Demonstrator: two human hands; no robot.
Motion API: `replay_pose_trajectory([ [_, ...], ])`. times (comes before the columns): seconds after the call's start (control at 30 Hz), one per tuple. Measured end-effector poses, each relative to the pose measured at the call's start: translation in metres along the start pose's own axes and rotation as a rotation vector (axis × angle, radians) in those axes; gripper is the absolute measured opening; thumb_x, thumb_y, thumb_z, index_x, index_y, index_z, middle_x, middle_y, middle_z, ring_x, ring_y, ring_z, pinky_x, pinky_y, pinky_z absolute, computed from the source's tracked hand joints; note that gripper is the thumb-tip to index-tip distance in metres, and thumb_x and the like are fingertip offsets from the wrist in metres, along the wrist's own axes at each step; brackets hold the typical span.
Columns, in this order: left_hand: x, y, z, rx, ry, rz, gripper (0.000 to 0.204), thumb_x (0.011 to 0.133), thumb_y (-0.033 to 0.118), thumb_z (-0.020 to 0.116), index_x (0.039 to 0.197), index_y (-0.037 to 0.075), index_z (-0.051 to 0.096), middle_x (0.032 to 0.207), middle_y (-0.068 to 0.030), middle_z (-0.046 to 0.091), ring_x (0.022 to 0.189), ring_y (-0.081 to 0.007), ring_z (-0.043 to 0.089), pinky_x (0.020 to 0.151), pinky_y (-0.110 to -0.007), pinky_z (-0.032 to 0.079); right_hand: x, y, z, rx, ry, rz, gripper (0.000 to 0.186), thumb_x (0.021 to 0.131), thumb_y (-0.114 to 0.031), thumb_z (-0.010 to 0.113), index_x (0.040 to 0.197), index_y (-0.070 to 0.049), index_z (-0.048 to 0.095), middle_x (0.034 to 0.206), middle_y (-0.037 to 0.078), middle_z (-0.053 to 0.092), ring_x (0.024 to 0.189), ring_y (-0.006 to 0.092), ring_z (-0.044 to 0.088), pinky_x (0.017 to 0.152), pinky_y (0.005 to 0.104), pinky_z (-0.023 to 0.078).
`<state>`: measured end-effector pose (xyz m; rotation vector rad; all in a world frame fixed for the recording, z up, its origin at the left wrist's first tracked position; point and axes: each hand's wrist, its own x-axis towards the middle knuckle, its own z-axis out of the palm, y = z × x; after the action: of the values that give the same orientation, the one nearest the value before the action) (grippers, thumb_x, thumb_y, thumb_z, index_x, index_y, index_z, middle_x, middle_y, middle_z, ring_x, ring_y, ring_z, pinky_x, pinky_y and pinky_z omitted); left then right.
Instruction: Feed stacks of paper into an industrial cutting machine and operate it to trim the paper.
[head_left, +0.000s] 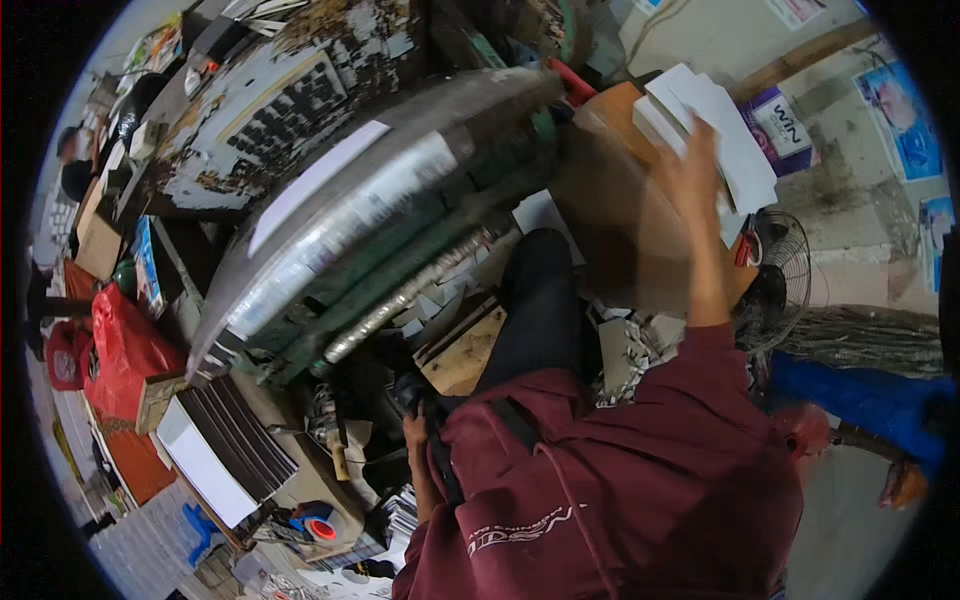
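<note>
Hands well apart; right hand [690,175] blurred, fingers spread at white paper stack [742,155] on brown tabletop [610,215], contact unclear; left hand [415,430] low beside dark knob [408,390], grip indeterminable; green-and-metal machine [400,200] bounds tabletop's left, fan [797,262] right; bare tabletop between.

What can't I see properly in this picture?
All in the head view:
Right hand: blurred, so its exact hold on the white papers is unclear.
Left hand: shadow hides what its grip has, if anything.
Blue clothing: its far end is cut off by the dark right rim.
</note>
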<state>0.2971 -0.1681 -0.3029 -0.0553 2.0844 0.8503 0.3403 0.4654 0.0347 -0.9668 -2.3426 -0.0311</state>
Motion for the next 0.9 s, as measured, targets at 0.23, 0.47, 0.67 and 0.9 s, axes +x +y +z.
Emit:
replay_pose_trajectory([
  [0.23,-0.023,0.062,-0.009,-0.060,0.088,0.013,0.050,0.095,0.038,0.053,0.126,-0.002,0.055,0.125,-0.0215,0.059,0.117,-0.0322,0.056,0.096,-0.037,0.043,-0.053,0.152,-0.051,-0.560,-0.289,0.298,0.043,0.082,-0.012,0.066,0.121,-0.003,0.050,0.118,0.022,0.055,0.103,0.0395,0.058,0.083,0.0442,0.050],
  [0.47,-0.010,0.068,-0.007,0.177,0.064,-0.038,0.047,0.096,0.034,0.052,0.131,0.003,0.052,0.128,-0.0163,0.059,0.119,-0.0278,0.055,0.100,-0.034,0.041,-0.049,0.156,-0.072,-0.200,-0.207,0.281,0.023,0.091,-0.023,0.057,0.098,-0.002,0.065,0.091,0.024,0.063,0.083,0.0411,0.062,0.072,0.0454,0.047],
  [0.67,-0.008,0.060,-0.007,0.147,0.019,0.076,0.047,0.096,0.034,0.049,0.130,0.002,0.052,0.128,-0.0226,0.056,0.120,-0.0365,0.053,0.095,-0.040,0.044,-0.060,0.143,-0.072,-0.156,-0.075,0.207,0.022,0.092,-0.021,0.058,0.102,-0.006,0.069,0.097,0.019,0.065,0.086,0.0383,0.062,0.072,0.0436,0.050],
  [0.9,-0.020,0.087,-0.014,0.149,0.010,0.042,0.052,0.093,0.036,0.052,0.134,0.004,0.050,0.128,-0.0236,0.056,0.121,-0.0340,0.053,0.098,-0.038,0.043,-0.081,0.142,-0.059,-0.316,-0.112,0.077,0.040,0.093,-0.016,0.056,0.132,-0.017,0.047,0.110,0.015,0.062,0.090,0.0401,0.063,0.072,0.0477,0.053],
])
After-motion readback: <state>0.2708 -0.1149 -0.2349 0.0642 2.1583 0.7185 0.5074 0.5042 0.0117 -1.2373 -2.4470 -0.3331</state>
